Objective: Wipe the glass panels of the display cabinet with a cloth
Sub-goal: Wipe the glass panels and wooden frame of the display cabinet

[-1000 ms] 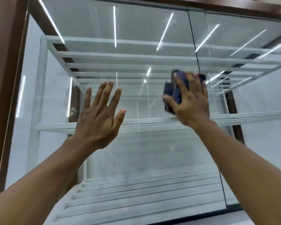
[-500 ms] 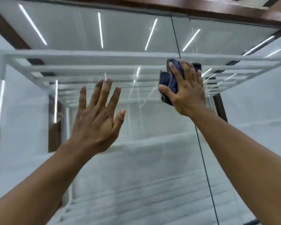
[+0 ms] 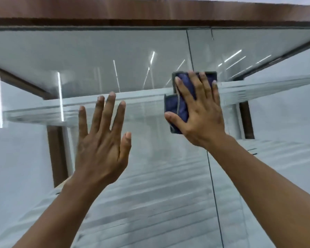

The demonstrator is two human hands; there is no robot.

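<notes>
Two bare hands are up in front of the display cabinet (image 3: pixel 97 51). The left hand (image 3: pixel 100 149) is open, with its fingers straight and spread a little, and its palm faces the glass panel (image 3: pixel 150 176). It holds nothing. I cannot tell if it touches the glass. The right hand (image 3: pixel 202 119) is higher up and off to the right, apart from the left one. Its fingers are straight and lie flat on a dark blue cloth (image 3: pixel 182 110), pressing it against the glass. The thumb sticks out to the left, over the lower part of the cloth. The cloth is folded and has a grey edge. It pokes out above the fingertips and to the left of the hand. It sits high on the glass, right on the thin dark line (image 3: pixel 214 194) where two glass panels meet. That line comes down from the top, goes behind the cloth and hand, and runs on below the right wrist. A brown wooden frame (image 3: pixel 150 9) goes across the top of the cabinet. Inside, a clear glass shelf (image 3: pixel 132 99) goes from side to side, about as high as the cloth. A brown wooden post (image 3: pixel 56 154) stands at the back left, under the shelf. Thin bright streaks of light (image 3: pixel 60 97) shine in the glass.
</notes>
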